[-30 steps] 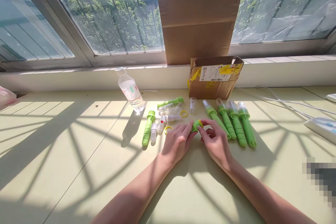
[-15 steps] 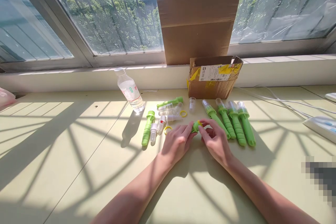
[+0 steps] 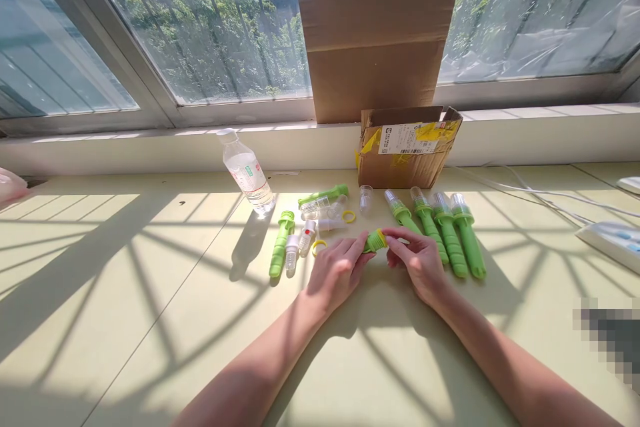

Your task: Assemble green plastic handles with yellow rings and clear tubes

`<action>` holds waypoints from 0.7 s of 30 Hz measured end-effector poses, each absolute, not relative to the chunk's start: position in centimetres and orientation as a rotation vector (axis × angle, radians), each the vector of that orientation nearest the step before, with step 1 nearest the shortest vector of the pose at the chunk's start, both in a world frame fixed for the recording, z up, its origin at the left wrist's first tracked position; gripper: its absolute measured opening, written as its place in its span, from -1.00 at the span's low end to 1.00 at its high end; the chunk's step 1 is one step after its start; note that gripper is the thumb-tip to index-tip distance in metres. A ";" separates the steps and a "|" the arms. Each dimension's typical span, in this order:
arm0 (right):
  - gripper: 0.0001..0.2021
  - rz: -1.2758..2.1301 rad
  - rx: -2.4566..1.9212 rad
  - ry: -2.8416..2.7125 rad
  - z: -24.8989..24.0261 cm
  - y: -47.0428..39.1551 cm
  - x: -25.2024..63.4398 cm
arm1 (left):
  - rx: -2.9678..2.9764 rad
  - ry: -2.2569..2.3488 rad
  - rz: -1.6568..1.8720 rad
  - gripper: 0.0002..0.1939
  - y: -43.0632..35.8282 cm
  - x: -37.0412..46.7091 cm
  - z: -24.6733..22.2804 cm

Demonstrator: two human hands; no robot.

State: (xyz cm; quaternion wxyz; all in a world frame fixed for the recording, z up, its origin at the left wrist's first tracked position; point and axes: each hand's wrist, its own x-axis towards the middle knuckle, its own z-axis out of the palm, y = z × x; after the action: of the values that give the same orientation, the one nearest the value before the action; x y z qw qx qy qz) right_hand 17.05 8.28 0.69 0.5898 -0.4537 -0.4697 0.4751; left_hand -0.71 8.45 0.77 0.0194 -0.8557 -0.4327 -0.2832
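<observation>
My left hand (image 3: 336,268) is closed around a green plastic handle (image 3: 374,242); its threaded end sticks out to the right and the rest is hidden in my palm. A yellow ring (image 3: 383,238) sits at the rim of that end, pinched between the thumb and fingers of my right hand (image 3: 417,265). Left of my hands lie another green handle (image 3: 281,245), small clear white-collared vials (image 3: 291,255) and a loose yellow ring (image 3: 319,247). Beyond them are a second loose yellow ring (image 3: 349,216), a green handle lying sideways (image 3: 336,191) and a clear cup-shaped cap (image 3: 366,197).
Several green handles with clear caps (image 3: 467,240) lie side by side just right of my right hand. A water bottle (image 3: 250,177) stands back left. Against the sill is an open cardboard box (image 3: 405,163). White cables (image 3: 545,199) and a power strip (image 3: 613,243) are at the far right.
The right fingers have drawn back slightly to the right, so more of the threaded end shows. The yellow ring now sits flatter around the rim. The left hand has stayed put.
</observation>
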 end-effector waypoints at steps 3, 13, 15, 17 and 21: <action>-0.84 1.149 -1.057 -1.088 0.9 8.3 17.1 | -2.632 -1.307 -0.895 -0.62 8.5 -0.7 0.8; -0.77 1.066 -1.087 -1.198 0.7 8.1 16.8 | -2.613 -1.211 -0.957 -0.59 8.7 -0.9 0.9; -0.78 1.028 -1.089 -1.226 0.8 8.1 16.7 | -2.622 -1.179 -0.988 -0.57 8.7 -0.9 0.8; -0.79 1.029 -1.085 -1.244 0.8 8.0 16.6 | -2.623 -1.151 -1.003 -0.57 8.7 -0.9 0.7; -0.79 1.064 -1.076 -1.259 0.9 7.9 16.6 | -2.579 -1.087 -1.022 -0.61 8.7 -1.0 0.7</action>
State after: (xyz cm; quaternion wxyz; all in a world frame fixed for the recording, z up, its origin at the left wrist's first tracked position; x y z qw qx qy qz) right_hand 16.60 7.95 0.92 0.5537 -0.4551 -0.5327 0.4500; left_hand -0.96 8.72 0.68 0.0812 -0.8628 -0.3636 -0.3418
